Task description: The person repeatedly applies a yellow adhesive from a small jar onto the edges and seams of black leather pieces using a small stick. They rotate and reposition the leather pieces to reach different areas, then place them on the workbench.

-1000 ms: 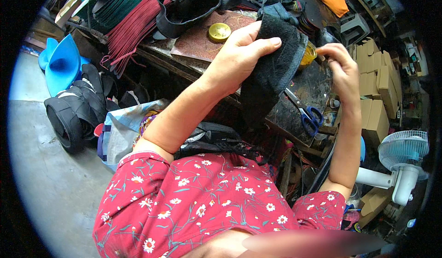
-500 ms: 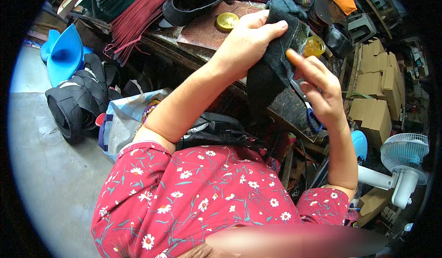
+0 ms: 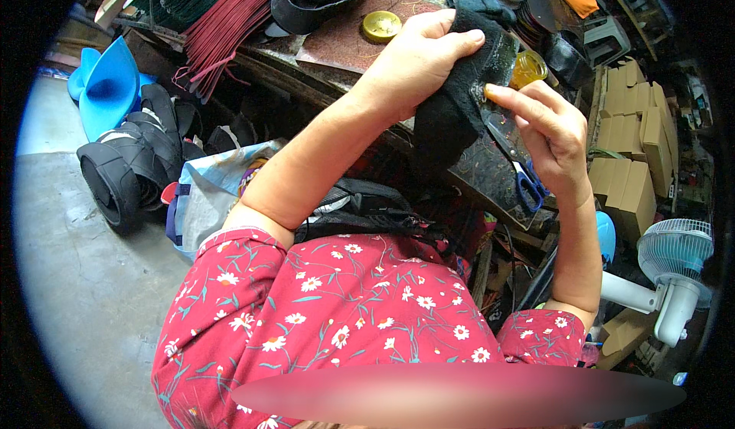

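The black cloth (image 3: 453,96) is matt and fuzzy, with a wet-looking sheen along its edge. The jar (image 3: 530,69) is clear and glossy; whether glass or plastic, I cannot tell. The scissors (image 3: 521,172) pair metal blades with smooth plastic handles. The tabletop (image 3: 490,180) looks scuffed, the reddish board (image 3: 329,50) rough and speckled. Boxes (image 3: 624,188) are matt cardboard, the fan (image 3: 675,310) smooth plastic, the floor (image 3: 99,299) smooth and faintly shiny.

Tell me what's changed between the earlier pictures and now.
The right hand moved left, from beside the amber jar to the edge of the black piece, where its fingertip seems to touch. The left hand still grips the piece; the scissors and yellow lid stayed put.
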